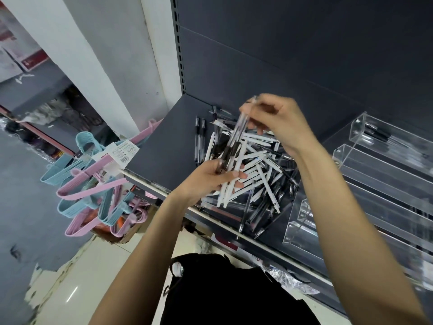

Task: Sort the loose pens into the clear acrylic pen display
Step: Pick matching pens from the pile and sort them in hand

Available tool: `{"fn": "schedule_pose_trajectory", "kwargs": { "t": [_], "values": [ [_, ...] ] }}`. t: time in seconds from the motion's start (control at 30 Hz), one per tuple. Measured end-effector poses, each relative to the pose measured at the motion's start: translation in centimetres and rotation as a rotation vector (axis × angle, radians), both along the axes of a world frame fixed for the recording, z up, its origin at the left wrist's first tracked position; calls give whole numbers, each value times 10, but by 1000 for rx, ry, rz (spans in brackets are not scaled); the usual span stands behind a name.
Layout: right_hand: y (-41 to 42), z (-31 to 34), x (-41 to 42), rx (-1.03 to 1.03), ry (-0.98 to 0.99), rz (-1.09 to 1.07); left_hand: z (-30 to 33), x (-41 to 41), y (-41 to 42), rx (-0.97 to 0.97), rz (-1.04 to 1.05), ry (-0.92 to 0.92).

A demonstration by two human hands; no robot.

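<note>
A heap of loose pens, white ones and clear ones with black grips, lies on the dark grey shelf. My left hand grips the lower ends of a small bunch of clear pens above the heap. My right hand pinches the top of the same bunch from above. The clear acrylic pen display stands to the right on the shelf, stepped in tiers. Its top tier holds a few black-tipped pens.
Two clear pens lie apart at the heap's left. Pink and blue hangers hang off the shelf's left end. The shelf's front edge rail runs diagonally below my hands. A dark back panel rises behind.
</note>
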State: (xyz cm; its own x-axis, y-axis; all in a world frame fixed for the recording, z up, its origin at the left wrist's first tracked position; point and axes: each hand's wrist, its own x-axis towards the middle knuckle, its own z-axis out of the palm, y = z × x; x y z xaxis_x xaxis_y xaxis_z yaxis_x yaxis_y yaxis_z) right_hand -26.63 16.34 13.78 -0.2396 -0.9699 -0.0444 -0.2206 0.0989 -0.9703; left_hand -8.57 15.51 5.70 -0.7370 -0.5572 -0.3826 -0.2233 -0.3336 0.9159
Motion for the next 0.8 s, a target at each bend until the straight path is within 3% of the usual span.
{"fn": "schedule_pose_trajectory", "kwargs": {
  "t": [0.07,0.13,0.23,0.37,0.6,0.8],
  "values": [
    [11,1,-4,-67,-158,-182,-11,5,1,21,42,-14],
    [21,-3,-1,-129,-219,-329,-16,5,3,118,241,61],
    [35,-20,18,-149,-277,-485,-17,-7,6,364,527,293],
    [52,-47,38,-189,-342,-602,-5,-25,13,511,681,511],
    [68,-77,50,-125,-101,-634,-5,-40,9,607,773,492],
    [78,-83,58,-71,57,-647,-7,-50,15,626,659,481]
  ]
}}
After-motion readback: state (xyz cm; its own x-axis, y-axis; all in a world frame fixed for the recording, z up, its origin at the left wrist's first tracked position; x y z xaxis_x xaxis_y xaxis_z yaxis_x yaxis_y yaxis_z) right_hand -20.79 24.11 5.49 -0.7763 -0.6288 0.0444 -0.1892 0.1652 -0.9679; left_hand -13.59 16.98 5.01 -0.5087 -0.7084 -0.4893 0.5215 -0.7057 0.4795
